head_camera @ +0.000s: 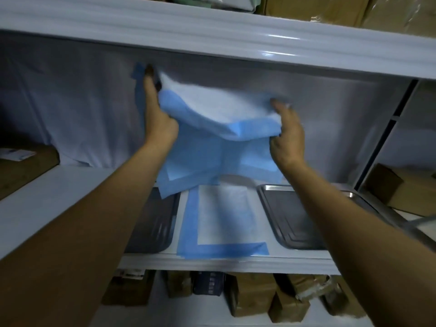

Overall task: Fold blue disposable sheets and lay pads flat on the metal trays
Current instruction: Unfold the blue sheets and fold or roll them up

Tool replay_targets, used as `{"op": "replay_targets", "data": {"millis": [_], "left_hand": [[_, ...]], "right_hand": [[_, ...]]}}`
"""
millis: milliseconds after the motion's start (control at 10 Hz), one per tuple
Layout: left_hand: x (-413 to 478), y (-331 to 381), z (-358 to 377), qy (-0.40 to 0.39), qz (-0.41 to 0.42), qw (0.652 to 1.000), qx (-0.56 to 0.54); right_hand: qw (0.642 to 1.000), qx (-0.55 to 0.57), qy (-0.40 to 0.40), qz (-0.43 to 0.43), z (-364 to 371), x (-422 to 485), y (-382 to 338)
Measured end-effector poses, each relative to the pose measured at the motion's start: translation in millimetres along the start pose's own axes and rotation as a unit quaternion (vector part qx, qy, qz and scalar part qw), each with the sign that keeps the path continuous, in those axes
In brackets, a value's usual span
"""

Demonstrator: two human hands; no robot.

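Holding the blue sheet (212, 159) by both ends, I have my left grip (157, 114) closed round its left edge, thumb in front and fingers reaching up behind. My right grip (287, 135) is curled round the right edge. Neither is wide; both are full of sheet. The sheet's long axis runs straight across from one grip to the other. It sags in the middle, white fluffy face up, with thin blue backing hanging in soft creased flaps below my wrists. It is in the air, inside the shelf bay.

Straight under it a flat pad (221, 220) lies on the shelf (70, 208), white quilted centre with a blue border, its long side running away from me. Whether a tray sits beneath it I cannot tell. A metal tray lies to either side. The left tray (155, 223) is dark and mostly covered by my forearm and the hanging corner. The right tray (295, 218) is bare, with a shiny raised rim, and sits below my right grip. I judge the right one the easier target, being open and nearer that grip. The sheet is limp and light, so it should drape rather than drop square. Cardboard boxes (387, 187) stand beyond the right tray.
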State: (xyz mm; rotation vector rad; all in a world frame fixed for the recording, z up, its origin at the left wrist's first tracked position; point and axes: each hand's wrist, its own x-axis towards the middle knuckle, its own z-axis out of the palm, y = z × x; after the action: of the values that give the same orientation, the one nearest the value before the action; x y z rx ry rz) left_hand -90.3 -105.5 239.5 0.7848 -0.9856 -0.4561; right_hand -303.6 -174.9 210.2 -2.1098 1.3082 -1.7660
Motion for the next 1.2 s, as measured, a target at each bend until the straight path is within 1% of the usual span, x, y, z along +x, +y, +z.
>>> {"op": "replay_targets", "data": {"millis": [100,200,300,400,500,600,700,800,900,1000,1100,1200], "left_hand": [[-34.3,-29.1,-31.2,0.029,0.006,0.993,0.113],[-77.2,-49.6,-66.8,-0.068,0.053,0.914,0.397],[-103.6,-64.2,-99.3,-0.116,-0.006,0.882,0.457],[-117.9,-72.2,-117.0,-0.195,-0.031,0.817,0.541],[-121.8,-58.7,-117.2,-0.372,-0.116,0.634,0.668],[-113.7,-44.2,-111.6,-0.451,-0.216,0.529,0.686],[-99.4,-28.3,-103.7,-0.481,-0.304,0.493,0.659],[-84.9,-22.0,-99.4,-0.464,-0.422,0.569,0.532],[-75.8,-32.1,-99.0,-0.413,-0.455,0.647,0.452],[-61.3,-55.9,-95.3,-0.371,-0.341,0.660,0.557],[-48.9,-82.3,-78.3,-0.329,-0.264,0.662,0.620],[-39.6,-107.9,-64.1,-0.274,-0.217,0.701,0.622]], "right_hand": [[0.993,-0.050,-0.098,0.029,-7.3,-50.4,16.2],[0.959,-0.116,-0.248,0.068,-15.1,-86.0,32.2],[0.884,-0.210,-0.402,0.116,-22.5,-111.0,38.5],[0.841,-0.266,-0.453,0.130,-34.8,-131.0,40.2],[0.787,-0.294,-0.521,0.154,-44.3,-138.0,46.2],[0.746,-0.240,-0.576,0.233,-52.0,-135.2,47.7],[0.750,-0.188,-0.552,0.313,-56.2,-127.3,54.6],[0.798,-0.255,-0.478,0.263,-53.7,-117.8,62.6],[0.802,-0.281,-0.470,0.237,-48.4,-111.7,70.9],[0.848,-0.195,-0.418,0.262,-41.3,-103.0,83.9],[0.892,-0.122,-0.291,0.322,-23.6,-92.1,101.4],[0.904,-0.111,-0.246,0.331,-0.5,-85.2,115.7]]}}
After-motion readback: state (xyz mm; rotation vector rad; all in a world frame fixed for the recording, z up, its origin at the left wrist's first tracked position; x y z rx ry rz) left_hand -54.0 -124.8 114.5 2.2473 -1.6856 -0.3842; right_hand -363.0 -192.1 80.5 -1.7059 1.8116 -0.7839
